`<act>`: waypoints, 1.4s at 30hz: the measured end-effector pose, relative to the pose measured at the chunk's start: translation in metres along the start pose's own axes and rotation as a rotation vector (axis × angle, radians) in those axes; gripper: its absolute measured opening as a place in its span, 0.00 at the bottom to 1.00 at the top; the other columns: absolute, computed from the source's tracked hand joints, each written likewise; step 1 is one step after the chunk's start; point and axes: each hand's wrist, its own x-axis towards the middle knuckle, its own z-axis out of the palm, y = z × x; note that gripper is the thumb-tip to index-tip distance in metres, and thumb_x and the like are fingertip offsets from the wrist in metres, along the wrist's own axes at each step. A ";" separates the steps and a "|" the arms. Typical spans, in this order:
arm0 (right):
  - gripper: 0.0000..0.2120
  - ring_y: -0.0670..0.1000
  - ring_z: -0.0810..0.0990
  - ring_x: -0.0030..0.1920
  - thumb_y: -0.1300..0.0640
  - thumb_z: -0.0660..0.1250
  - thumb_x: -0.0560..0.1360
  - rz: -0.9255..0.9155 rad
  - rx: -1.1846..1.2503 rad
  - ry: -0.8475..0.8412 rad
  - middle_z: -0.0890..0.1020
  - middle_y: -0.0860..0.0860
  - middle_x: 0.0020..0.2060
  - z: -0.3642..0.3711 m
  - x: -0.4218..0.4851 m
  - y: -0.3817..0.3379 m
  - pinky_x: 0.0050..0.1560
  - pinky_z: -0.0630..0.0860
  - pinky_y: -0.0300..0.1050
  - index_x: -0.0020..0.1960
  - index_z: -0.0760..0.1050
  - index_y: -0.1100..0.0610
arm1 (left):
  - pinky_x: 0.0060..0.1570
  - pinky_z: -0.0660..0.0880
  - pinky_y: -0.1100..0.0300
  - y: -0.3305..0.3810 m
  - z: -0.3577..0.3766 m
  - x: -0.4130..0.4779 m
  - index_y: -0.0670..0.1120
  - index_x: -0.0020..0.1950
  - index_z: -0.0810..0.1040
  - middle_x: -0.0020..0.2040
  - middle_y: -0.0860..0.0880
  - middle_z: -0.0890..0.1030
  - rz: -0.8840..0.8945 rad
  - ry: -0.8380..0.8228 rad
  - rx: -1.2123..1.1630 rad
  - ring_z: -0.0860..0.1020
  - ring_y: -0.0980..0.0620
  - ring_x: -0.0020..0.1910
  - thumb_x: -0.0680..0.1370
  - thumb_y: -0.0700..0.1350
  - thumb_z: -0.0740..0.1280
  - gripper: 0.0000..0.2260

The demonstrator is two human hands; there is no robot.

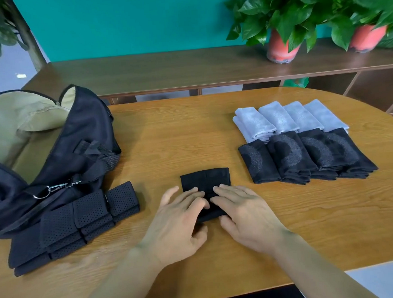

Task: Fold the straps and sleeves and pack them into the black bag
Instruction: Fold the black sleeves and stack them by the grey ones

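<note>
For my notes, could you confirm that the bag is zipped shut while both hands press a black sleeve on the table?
Not quite: the head view shows the bag open, its tan lining visible. The left hand and right hand do press the black sleeve on the table.

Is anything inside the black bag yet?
The open black bag shows only tan lining; no folded pieces are visible inside. Its near wall hides part of the bottom.

Left grip, right grip — flat, fingertips nearly meeting.
</note>
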 end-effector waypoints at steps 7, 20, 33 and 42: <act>0.12 0.39 0.79 0.40 0.57 0.65 0.76 0.354 0.628 -0.018 0.84 0.43 0.41 -0.022 0.018 0.015 0.43 0.74 0.38 0.54 0.81 0.46 | 0.69 0.60 0.54 -0.006 -0.017 0.019 0.58 0.50 0.71 0.43 0.58 0.81 -0.323 -0.017 -0.384 0.78 0.61 0.46 0.80 0.54 0.62 0.02; 0.23 0.49 0.60 0.28 0.52 0.70 0.74 0.793 0.740 0.134 0.61 0.46 0.23 -0.018 0.069 0.027 0.33 0.61 0.46 0.29 0.57 0.52 | 0.50 0.77 0.46 -0.015 -0.030 0.063 0.44 0.46 0.81 0.44 0.44 0.83 -0.885 0.021 -0.760 0.81 0.43 0.45 0.79 0.53 0.65 0.14; 0.20 0.49 0.69 0.28 0.44 0.65 0.77 0.822 0.388 0.134 0.71 0.46 0.26 -0.006 0.077 0.016 0.29 0.63 0.41 0.32 0.65 0.53 | 0.63 0.65 0.47 -0.005 -0.014 0.063 0.51 0.58 0.66 0.36 0.55 0.76 -0.879 0.086 -0.180 0.75 0.51 0.39 0.80 0.54 0.61 0.10; 0.15 0.52 0.79 0.47 0.44 0.59 0.80 0.695 0.246 0.262 0.82 0.48 0.47 -0.015 0.069 0.018 0.41 0.72 0.45 0.57 0.75 0.53 | 0.55 0.64 0.52 0.006 -0.018 0.046 0.49 0.55 0.80 0.59 0.51 0.77 -0.494 0.249 0.018 0.74 0.49 0.57 0.80 0.44 0.62 0.09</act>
